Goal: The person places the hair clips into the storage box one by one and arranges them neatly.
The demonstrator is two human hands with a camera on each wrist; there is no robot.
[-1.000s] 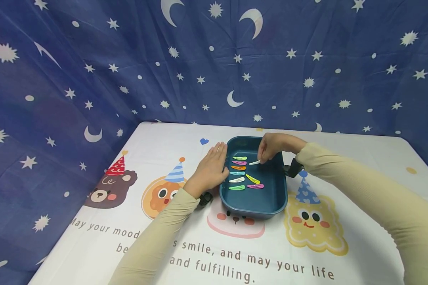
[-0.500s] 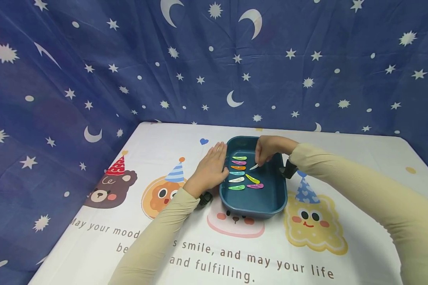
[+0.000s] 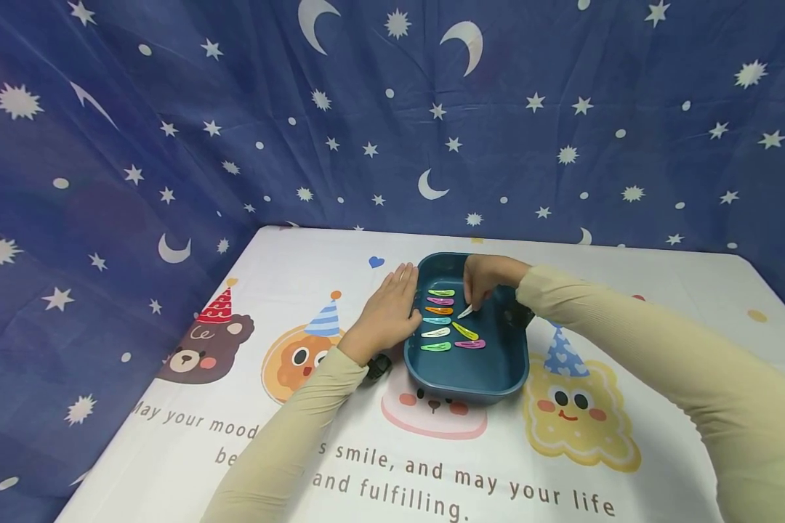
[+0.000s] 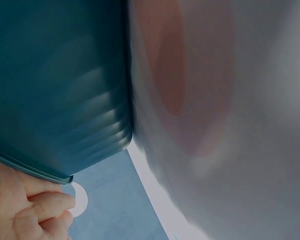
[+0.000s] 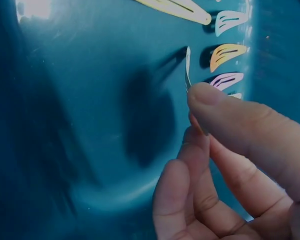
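Between the thumb and fingertips of my right hand [image 3: 487, 277] is a slim white snap hair clip [image 5: 188, 67], its free end pointing down toward the floor of the dark blue tray [image 3: 471, 379]. A column of snap clips lies along the tray's left side: light green [image 3: 441, 293], pink [image 3: 440, 301], orange [image 3: 439, 310], blue [image 3: 437, 320], white [image 3: 435, 333] and green [image 3: 435, 347]. Beside them are a slanted yellow clip [image 3: 465, 331] and a second pink clip [image 3: 470, 344]. My left hand [image 3: 386, 311] rests with straight fingers along the tray's left rim.
A white cloth [image 3: 340, 465] printed with cartoon figures and lettering covers the table. Behind stands a dark blue curtain [image 3: 366, 109] with moons and stars. A black wrist device [image 3: 378, 367] sits under my left wrist, close to the tray's side.
My right hand has moved a little left and nearer within the tray, carrying the white hair clip, which has tilted more steeply. The left hand stays at the rim.
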